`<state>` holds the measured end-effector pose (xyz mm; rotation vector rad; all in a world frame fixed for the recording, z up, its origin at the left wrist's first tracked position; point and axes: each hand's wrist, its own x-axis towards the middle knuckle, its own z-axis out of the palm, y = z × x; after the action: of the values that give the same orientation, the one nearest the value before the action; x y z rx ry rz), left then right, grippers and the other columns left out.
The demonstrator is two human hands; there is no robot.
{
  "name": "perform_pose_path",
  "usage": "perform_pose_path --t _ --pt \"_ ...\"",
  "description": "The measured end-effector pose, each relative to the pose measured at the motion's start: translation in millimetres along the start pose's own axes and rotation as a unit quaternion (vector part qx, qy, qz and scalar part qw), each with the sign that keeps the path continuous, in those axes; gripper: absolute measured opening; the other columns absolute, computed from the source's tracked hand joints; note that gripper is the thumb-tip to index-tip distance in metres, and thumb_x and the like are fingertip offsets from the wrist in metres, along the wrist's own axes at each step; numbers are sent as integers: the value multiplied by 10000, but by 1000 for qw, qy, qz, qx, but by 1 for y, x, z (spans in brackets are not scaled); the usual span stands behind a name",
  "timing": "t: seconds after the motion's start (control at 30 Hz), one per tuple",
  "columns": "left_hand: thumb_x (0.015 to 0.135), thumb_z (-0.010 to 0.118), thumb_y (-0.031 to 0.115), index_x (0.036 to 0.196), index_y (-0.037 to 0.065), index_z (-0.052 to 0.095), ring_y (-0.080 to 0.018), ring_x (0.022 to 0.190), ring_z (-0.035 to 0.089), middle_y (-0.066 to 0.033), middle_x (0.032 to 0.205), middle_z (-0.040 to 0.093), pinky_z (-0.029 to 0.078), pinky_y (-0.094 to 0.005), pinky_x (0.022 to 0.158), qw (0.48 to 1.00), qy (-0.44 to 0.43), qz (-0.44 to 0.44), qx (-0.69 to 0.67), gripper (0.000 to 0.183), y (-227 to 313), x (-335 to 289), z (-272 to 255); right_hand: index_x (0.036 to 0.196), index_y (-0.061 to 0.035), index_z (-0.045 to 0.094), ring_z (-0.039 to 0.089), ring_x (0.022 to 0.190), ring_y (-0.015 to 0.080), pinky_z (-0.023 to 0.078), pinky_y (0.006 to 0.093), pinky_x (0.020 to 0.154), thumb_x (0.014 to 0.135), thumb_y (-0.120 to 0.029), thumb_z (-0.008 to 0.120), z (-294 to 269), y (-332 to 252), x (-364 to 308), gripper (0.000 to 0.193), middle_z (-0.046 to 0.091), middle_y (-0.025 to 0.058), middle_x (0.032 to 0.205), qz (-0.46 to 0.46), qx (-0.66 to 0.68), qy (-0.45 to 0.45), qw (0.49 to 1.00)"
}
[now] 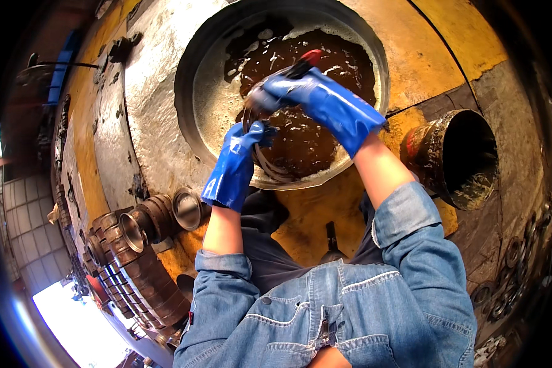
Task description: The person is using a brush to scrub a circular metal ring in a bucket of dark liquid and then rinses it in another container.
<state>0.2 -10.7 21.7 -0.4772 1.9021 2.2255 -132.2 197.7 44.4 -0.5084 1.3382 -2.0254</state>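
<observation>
A wide round metal basin (187, 92) lies before me, holding brown liquid (303, 150) with foam along its sides. Both my hands wear long blue rubber gloves and are above the basin. My left hand (242, 144) is closed on the edge of a thin-walled metal ring (270, 168), which tilts over the near side of the liquid. In my right hand (297, 92) is a dark-handled tool (302, 65) with a red end. Its working end, at the ring's upper edge, is smeared by motion, so its kind is unclear.
Stacked brown metal rings (147, 288) stand at my left, with one open ring (187, 208) near my left forearm. A grimy bucket (414, 144) lies tipped at the right. More rings (500, 300) are at the far right. A dark handle (332, 236) stands between my legs.
</observation>
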Motion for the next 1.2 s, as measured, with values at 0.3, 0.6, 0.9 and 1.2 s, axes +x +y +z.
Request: perform_pose_path --t 0.3,0.6,0.9,1.2 --pt "1017 721 193 1234 -33 701 -208 926 706 -140 1108 783 573 -353 865 998 50 -34 -4 314 4 -1 0 893 -66 761 671 893 139 497 317 840 986 -386 630 -4 4 -5 358 747 67 895 67 -192 240 949" --pt "979 717 122 1242 -61 698 -231 965 741 -154 1095 780 592 -354 884 998 48 -27 -11 320 7 4 6 943 -61 779 698 899 208 519 348 845 961 -361 644 1 9 25 330 757 111 929 103 -244 75 961" --pt "1022 705 201 1358 -72 634 -191 978 723 -163 1154 773 573 -322 876 998 -16 -53 -13 439 8 8 17 1077 -13 747 721 934 312 555 404 900 893 -384 733 -61 50 15 414 755 184 975 228 -406 323 824" --pt "1066 669 254 1341 -68 653 -203 979 736 -148 1089 772 587 -333 888 985 -124 -60 -105 423 14 26 61 947 -7 730 667 844 259 537 416 820 908 -312 706 -47 -14 -24 309 720 130 911 107 -220 423 872"
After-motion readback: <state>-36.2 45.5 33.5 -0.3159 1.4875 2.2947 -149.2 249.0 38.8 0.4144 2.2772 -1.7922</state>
